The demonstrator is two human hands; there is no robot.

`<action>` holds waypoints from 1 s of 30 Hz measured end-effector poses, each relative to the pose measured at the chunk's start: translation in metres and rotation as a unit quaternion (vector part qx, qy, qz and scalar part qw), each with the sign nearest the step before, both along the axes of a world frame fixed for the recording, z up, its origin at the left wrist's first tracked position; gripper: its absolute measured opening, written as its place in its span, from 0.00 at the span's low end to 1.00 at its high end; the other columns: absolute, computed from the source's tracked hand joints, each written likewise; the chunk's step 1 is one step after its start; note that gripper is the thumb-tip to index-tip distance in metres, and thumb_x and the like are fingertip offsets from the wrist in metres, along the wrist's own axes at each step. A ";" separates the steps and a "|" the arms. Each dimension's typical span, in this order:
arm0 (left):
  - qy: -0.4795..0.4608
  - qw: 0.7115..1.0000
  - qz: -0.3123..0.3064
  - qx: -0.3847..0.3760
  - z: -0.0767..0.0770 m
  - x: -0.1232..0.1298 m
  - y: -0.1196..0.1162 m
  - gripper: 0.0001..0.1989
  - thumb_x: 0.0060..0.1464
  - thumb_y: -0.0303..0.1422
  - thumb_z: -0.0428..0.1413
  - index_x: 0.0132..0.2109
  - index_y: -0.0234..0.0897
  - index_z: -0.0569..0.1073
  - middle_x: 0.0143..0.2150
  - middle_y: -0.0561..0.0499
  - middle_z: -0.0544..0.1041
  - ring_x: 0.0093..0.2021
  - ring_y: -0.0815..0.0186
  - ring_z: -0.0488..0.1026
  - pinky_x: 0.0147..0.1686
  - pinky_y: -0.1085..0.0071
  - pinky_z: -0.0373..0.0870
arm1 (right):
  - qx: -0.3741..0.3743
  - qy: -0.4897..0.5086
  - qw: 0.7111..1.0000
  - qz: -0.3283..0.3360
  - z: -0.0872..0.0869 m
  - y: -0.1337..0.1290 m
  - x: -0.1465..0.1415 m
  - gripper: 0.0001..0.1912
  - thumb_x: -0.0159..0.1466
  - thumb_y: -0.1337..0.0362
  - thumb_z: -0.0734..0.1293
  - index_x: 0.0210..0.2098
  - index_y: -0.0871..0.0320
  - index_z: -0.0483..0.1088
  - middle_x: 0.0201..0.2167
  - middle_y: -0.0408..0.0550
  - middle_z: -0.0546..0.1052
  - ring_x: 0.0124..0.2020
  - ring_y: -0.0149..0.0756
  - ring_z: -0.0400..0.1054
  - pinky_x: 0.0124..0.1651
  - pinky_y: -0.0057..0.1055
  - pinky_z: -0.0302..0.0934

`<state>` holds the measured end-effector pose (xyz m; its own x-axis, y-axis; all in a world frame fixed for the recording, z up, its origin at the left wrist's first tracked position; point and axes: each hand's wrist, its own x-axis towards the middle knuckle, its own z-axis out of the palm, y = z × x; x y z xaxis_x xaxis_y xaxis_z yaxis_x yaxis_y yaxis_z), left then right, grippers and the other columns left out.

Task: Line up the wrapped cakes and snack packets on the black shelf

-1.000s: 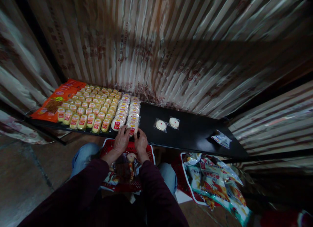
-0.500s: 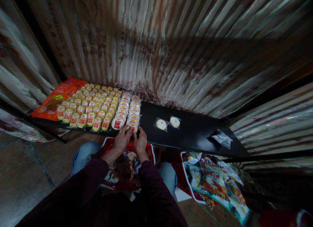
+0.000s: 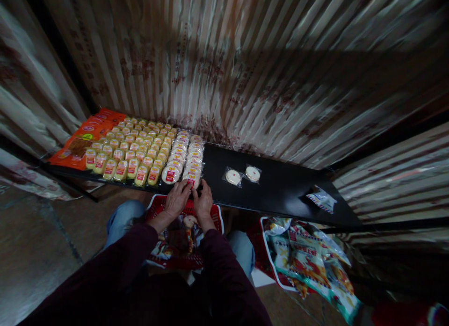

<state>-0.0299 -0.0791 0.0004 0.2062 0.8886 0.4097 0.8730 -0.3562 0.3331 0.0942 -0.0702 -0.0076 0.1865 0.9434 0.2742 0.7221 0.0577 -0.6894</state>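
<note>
My left hand (image 3: 176,198) and my right hand (image 3: 203,200) are at the front edge of the black shelf, one on each side of the nearest wrapped round white cake (image 3: 191,177) in the rightmost row. Their fingertips press on its clear wrapper and cover its near edge. This cake has a red label and leans on the overlapping cakes behind it. Just left, another row of wrapped white cakes (image 3: 170,174) ends near my left fingers. Two more wrapped round cakes, a nearer one (image 3: 233,177) and a farther one (image 3: 252,173), lie flat to the right.
Several rows of small yellow wrapped cakes (image 3: 133,167) and orange packets (image 3: 73,148) fill the shelf's left part. A crumpled silvery packet (image 3: 322,199) lies at its right. Below are a red basket (image 3: 220,223) between my knees and another basket (image 3: 264,242) with snack bags (image 3: 305,256).
The view has shifted slightly. Both hands stay at the front cake of the right row, with my right fingers a little closer in against its edge.
</note>
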 end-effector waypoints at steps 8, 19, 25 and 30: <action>0.003 1.000 0.000 -0.002 0.001 0.000 -0.002 0.17 0.59 0.28 0.49 0.55 0.40 0.70 0.56 0.43 0.70 0.53 0.58 0.67 0.51 0.60 0.69 | -0.007 -0.009 1.000 0.017 -0.002 0.001 0.002 0.22 0.62 0.61 0.62 0.55 0.61 0.65 0.48 0.58 0.73 0.44 0.41 0.68 0.50 0.39 0.62; 0.019 1.000 -0.007 0.013 -0.003 -0.001 -0.003 0.16 0.60 0.29 0.48 0.54 0.39 0.70 0.55 0.45 0.71 0.51 0.59 0.68 0.48 0.63 0.69 | 0.003 -0.002 1.000 0.019 -0.001 -0.006 0.000 0.21 0.60 0.67 0.62 0.53 0.61 0.66 0.48 0.56 0.74 0.47 0.41 0.67 0.53 0.39 0.61; 0.030 1.000 -0.007 0.006 -0.001 -0.002 -0.009 0.18 0.60 0.29 0.48 0.56 0.40 0.69 0.59 0.44 0.68 0.52 0.59 0.67 0.50 0.62 0.68 | 0.042 0.025 0.999 0.010 -0.002 -0.020 -0.001 0.21 0.62 0.65 0.60 0.54 0.61 0.64 0.51 0.59 0.70 0.49 0.40 0.66 0.54 0.41 0.60; 0.037 0.999 -0.008 0.005 -0.008 -0.004 -0.015 0.21 0.58 0.26 0.47 0.58 0.39 0.67 0.60 0.44 0.68 0.52 0.58 0.66 0.52 0.61 0.67 | 0.061 0.030 0.998 0.001 -0.005 -0.048 -0.001 0.18 0.65 0.62 0.56 0.51 0.62 0.66 0.48 0.57 0.72 0.50 0.40 0.65 0.55 0.40 0.59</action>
<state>-0.0342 -0.0943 -0.0073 0.2504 0.8806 0.4023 0.8895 -0.3733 0.2636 0.0934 -0.1182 -0.0128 0.2045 0.9040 0.3756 0.6792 0.1453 -0.7194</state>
